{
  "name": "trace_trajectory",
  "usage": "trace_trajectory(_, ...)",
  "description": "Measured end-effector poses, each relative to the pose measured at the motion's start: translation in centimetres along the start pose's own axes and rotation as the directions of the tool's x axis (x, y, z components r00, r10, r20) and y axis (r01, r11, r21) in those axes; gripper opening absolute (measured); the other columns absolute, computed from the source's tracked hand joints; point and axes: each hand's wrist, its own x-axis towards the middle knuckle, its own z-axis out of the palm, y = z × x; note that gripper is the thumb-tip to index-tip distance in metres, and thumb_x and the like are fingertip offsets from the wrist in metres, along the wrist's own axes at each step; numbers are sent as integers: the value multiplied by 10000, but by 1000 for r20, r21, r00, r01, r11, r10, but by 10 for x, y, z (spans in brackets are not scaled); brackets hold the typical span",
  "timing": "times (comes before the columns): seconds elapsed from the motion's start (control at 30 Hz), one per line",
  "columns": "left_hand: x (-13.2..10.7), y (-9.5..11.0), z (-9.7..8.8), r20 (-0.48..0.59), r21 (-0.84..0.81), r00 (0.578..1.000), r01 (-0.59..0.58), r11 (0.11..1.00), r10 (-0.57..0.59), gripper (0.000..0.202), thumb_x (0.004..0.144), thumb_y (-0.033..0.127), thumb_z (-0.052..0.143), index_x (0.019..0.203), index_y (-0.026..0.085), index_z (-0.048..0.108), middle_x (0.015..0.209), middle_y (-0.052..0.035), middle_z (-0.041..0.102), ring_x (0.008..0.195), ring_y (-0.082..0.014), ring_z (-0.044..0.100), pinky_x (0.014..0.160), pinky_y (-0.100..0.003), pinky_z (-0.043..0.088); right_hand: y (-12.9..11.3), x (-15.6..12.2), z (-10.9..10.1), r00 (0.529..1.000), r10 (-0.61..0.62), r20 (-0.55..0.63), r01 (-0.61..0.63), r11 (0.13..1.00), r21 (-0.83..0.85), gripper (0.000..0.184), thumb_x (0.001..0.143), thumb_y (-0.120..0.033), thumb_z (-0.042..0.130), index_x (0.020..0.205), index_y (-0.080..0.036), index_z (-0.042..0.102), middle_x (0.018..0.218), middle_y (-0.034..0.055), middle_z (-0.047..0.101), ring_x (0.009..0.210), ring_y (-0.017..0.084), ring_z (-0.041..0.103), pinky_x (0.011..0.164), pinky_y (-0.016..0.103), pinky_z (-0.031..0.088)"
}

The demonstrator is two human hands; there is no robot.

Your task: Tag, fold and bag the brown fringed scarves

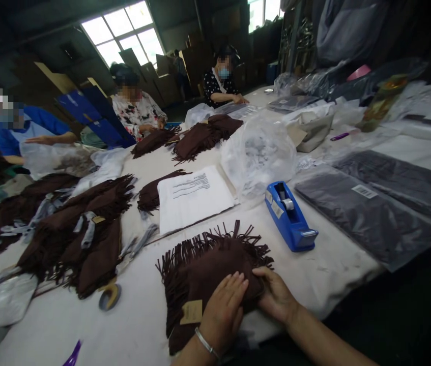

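Note:
A folded brown fringed garment point(200, 267) lies on the white table point(307, 269) right in front of me, a tan paper tag point(191, 311) near its lower edge. My left hand point(223, 310), a bracelet on its wrist, presses flat on the garment's near side. My right hand point(274, 295) grips the garment's right edge, thumb on top. A blue tape dispenser point(289, 216) stands just beyond my right hand.
A white printed sheet point(194, 195) lies behind the garment. Piles of brown fringed garments point(81, 234) cover the left. Dark bagged packs point(371, 216) lie at right. A crumpled clear plastic bag point(257, 155) sits mid-table. A tape roll point(109, 296) is near left. Three people sit along the far side.

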Motion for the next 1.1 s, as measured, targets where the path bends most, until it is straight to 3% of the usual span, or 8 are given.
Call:
trace_trajectory(0.13, -5, 1, 6, 48, 22, 997, -57, 998, 56, 667, 732, 7, 374, 1387, 87, 273, 1393, -116, 412, 1342, -215, 280, 1041, -439, 420, -19, 19, 11, 997, 70, -11, -70, 995, -74, 475, 867, -473, 439, 1039, -74, 633, 964, 148, 684, 912, 256, 634, 771, 381, 515)
trace_trajectory(0.4, -1, -4, 7, 49, -15, 992, -113, 993, 113, 622, 755, 14, 375, 1370, 68, 308, 1383, -135, 421, 1341, -235, 277, 1050, -442, 400, -32, 18, 12, 916, -393, 85, 384, 793, -474, 804, 853, -702, 133, 1153, -126, 607, 1113, 144, 637, 1131, 309, 518, 965, 517, 372)
trace_trajectory(0.63, -34, -13, -24, -159, -136, 987, 12, 991, -34, 466, 848, 89, 484, 1301, 187, 437, 1227, -80, 587, 1189, -176, 504, 1032, -343, 424, -25, 23, 16, 863, -363, 351, 398, 62, -915, 564, 888, -580, 374, 1334, -242, 439, 1392, 49, 414, 1319, 264, 288, 1113, 496, 157)
trace_trajectory(0.7, -59, -22, -38, -257, -239, 898, 298, 924, -356, 384, 868, 146, 485, 1243, 225, 503, 1130, -61, 641, 1086, -174, 579, 998, -335, 453, -13, 25, 19, 878, -223, 423, 360, -273, -892, 610, 832, -481, 555, 1372, -265, 370, 1465, 36, 279, 1357, 265, 180, 1127, 497, 88)
trace_trajectory(0.8, -103, -44, -53, -254, -517, 448, 686, 512, -857, 309, 863, 347, 512, 1144, 236, 579, 1000, -52, 676, 986, -215, 623, 933, -377, 493, 2, 17, 26, 893, -63, 446, 331, -580, -745, 672, 851, -409, 542, 1426, -244, 234, 1507, 51, 129, 1374, 261, 90, 1125, 511, 95)
trace_trajectory(0.87, -130, -61, -59, -102, -725, 148, 666, 175, -984, 398, 810, 448, 555, 1114, 193, 591, 990, -79, 677, 983, -256, 626, 904, -407, 507, 2, 4, 28, 893, 77, 443, 415, -519, -747, 594, 884, -399, 497, 1415, -267, 267, 1506, 35, 150, 1372, 250, 115, 1129, 488, 116)
trace_trajectory(0.93, -153, -76, -64, 109, -890, 14, 447, -91, -994, 466, 768, 450, 601, 1102, 126, 576, 1007, -131, 672, 991, -279, 626, 904, -415, 508, -11, -9, 24, 898, 61, 436, 431, -317, -845, 478, 909, -410, 449, 1365, -286, 379, 1480, 24, 250, 1357, 242, 190, 1131, 460, 140)
trace_trajectory(1.1, -169, -110, -78, 539, -840, 112, 148, -523, -835, 444, 830, 380, 577, 1125, 52, 528, 1131, -219, 614, 1024, -255, 618, 952, -372, 480, -79, 0, -2, 927, -348, -144, 60, 514, -856, 476, 917, -482, 361, 1216, -148, 524, 1259, 147, 544, 1176, 259, 493, 1053, 417, 360)
